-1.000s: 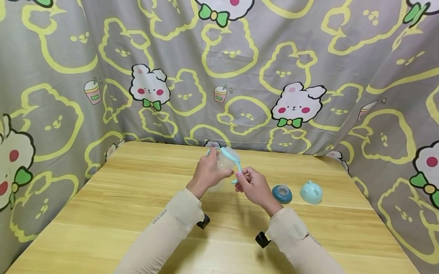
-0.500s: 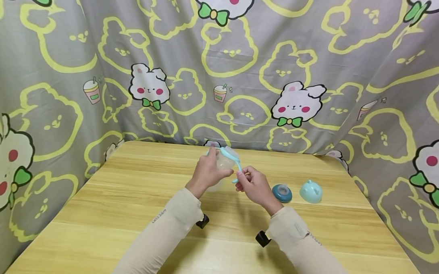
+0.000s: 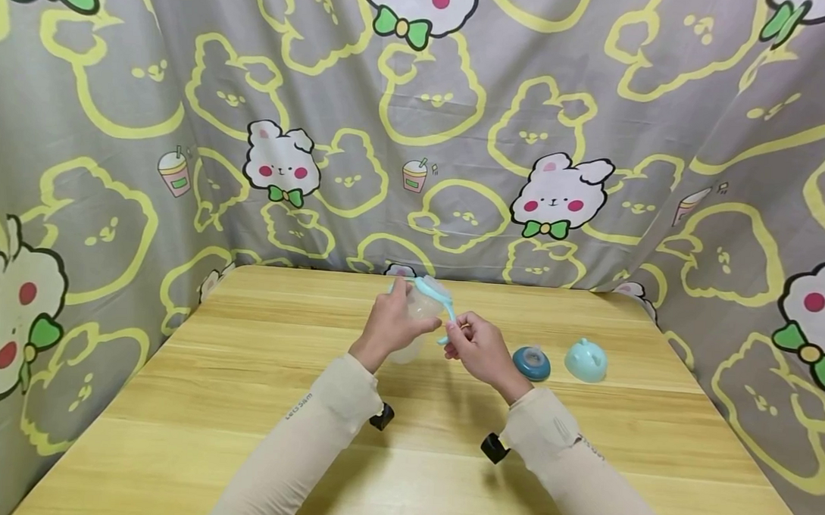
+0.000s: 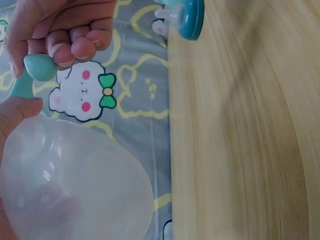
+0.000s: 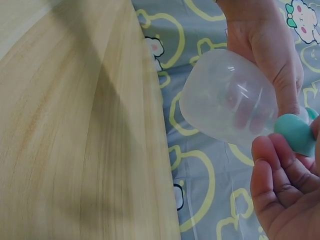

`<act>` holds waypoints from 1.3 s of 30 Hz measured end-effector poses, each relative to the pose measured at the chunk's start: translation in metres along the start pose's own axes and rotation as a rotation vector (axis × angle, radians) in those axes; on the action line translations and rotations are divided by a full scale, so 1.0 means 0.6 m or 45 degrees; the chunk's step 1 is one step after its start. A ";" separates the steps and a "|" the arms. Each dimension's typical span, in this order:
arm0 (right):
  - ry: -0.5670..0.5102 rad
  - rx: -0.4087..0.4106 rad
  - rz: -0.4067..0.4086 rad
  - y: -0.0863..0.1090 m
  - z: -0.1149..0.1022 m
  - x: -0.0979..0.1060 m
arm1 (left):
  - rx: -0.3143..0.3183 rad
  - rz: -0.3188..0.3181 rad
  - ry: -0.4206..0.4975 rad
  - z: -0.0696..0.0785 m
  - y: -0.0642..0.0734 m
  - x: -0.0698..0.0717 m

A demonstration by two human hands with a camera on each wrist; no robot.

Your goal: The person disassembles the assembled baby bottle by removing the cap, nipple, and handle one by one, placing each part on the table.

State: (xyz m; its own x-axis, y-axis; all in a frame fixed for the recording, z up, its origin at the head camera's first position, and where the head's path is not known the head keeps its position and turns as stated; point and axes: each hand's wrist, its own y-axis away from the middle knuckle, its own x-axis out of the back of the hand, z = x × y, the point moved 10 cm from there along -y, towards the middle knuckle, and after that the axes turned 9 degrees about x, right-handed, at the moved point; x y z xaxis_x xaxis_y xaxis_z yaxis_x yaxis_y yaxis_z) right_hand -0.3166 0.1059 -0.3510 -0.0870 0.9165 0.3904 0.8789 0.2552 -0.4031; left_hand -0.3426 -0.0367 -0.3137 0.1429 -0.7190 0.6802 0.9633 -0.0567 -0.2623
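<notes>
Held tilted above the table is a translucent baby bottle point(image 3: 422, 307), with a light teal handle ring around its neck. My left hand point(image 3: 388, 325) grips the bottle's body, its thumb and fingers spread around it. With thumb and fingers, my right hand point(image 3: 477, 347) pinches one light teal handle point(image 3: 451, 313) on the ring's right side. The rounded handle end point(image 4: 41, 67) pokes out beside my right fingers in the left wrist view. Through the clear wall of the bottle point(image 5: 225, 100), the left fingers show in the right wrist view.
To the right of my right hand, a dark teal bottle collar point(image 3: 531, 363) with a clear nipple lies on the wooden table point(image 3: 242, 433). Beyond it sits a light teal domed cap point(image 3: 585, 361). A patterned grey curtain point(image 3: 350, 81) surrounds the table's back and sides.
</notes>
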 end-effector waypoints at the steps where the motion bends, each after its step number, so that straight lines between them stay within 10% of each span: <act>1: 0.003 -0.001 0.002 0.000 0.000 0.000 | 0.002 -0.003 0.005 0.000 0.000 0.000; 39: 0.051 -0.040 0.040 -0.001 0.008 0.008 | -0.034 0.068 -0.043 0.006 -0.002 0.003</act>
State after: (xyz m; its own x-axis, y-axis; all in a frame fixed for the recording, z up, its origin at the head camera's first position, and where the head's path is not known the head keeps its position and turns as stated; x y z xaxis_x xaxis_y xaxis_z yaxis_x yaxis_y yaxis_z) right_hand -0.3197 0.1113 -0.3527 -0.0412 0.9106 0.4112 0.8952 0.2164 -0.3896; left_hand -0.3429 -0.0355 -0.3098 0.2017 -0.6976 0.6875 0.9479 -0.0376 -0.3163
